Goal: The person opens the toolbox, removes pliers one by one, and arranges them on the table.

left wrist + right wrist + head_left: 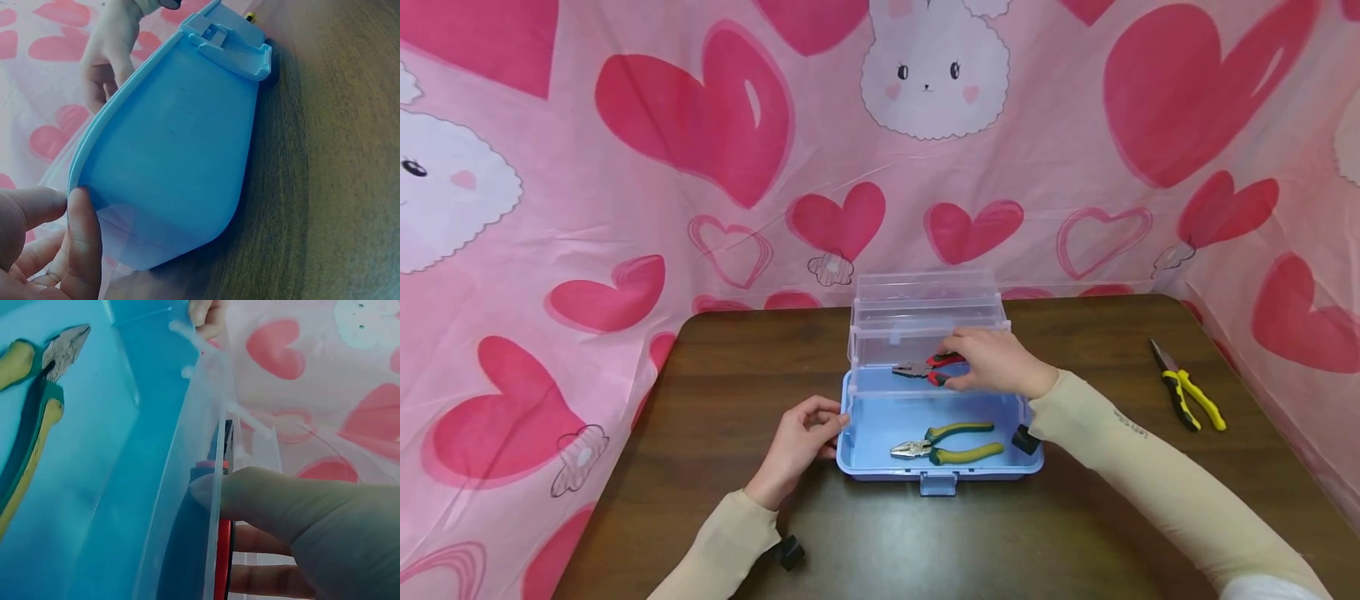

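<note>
A blue toolbox [880, 472] stands on the table with its clear hinged tray [872, 343] raised at the back. My right hand [996, 362] grips red-and-black pliers [913, 369] by the handles, inside the clear tray; in the right wrist view the tray's transparent wall [187, 462] partly covers them. At the box's left end, my left hand [801, 442] pinches the rim between thumb and fingers, as the left wrist view also shows. Combination pliers with green-and-yellow handles [970, 455] lie on the box floor, jaws pointing left.
Long-nose pliers with yellow-and-black handles [1182, 392] lie on the right side of the brown wooden table [745, 358]. A latch [937, 483] juts from the box's front. Pink heart-patterned cloth [820, 150] hangs behind and at both sides.
</note>
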Motion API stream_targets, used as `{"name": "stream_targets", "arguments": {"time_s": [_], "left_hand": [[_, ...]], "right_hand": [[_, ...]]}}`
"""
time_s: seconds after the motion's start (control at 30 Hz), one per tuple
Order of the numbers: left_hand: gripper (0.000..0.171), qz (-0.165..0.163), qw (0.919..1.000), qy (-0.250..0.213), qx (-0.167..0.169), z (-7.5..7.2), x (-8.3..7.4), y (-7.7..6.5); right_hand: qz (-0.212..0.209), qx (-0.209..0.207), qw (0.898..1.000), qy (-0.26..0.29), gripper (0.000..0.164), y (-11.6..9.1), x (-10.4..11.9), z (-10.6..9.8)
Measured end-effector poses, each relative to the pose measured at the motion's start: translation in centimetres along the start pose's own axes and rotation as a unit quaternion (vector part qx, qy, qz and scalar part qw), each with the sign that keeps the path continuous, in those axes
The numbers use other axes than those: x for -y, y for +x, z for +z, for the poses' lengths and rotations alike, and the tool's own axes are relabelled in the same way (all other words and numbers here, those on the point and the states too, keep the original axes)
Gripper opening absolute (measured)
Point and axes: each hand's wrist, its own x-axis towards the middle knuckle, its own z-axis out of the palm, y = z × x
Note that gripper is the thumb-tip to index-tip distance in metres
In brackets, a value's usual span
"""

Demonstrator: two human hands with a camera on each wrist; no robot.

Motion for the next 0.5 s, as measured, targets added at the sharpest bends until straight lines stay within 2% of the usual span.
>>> {"name": "stream_targets", "arguments": {"time_s": [0.23,0.5], "left_hand": [[0.027,-0.004,1.0000,0.000,0.001,0.1,-0.1,0.0],[0.028,0.000,1.0000,-0.007,0.003,0.1,-0.1,0.0]], "right_hand": [[0.032,-0.022,0.998,0.040,0.050,-0.6,0.4,0.1],[0.052,-0.110,0.992,0.032,0.053,-1.8,1.0,0.2]]}}
